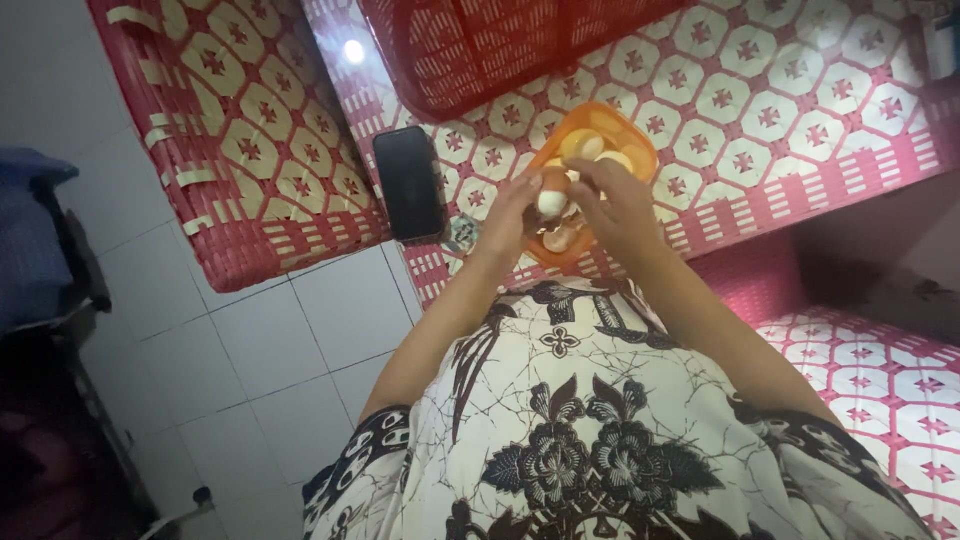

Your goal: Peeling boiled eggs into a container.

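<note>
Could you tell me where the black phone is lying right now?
In the head view, the black phone lies face up on the red-and-white woven mat, left of the orange container and the left hand.

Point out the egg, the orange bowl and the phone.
egg (552,203), head view, on its white shell between the hands.
orange bowl (640,145), head view, on its far right rim.
phone (409,183), head view, on its dark screen.

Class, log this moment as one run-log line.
left hand: holds white egg | right hand: on egg | below: orange container | beside: black phone
</note>
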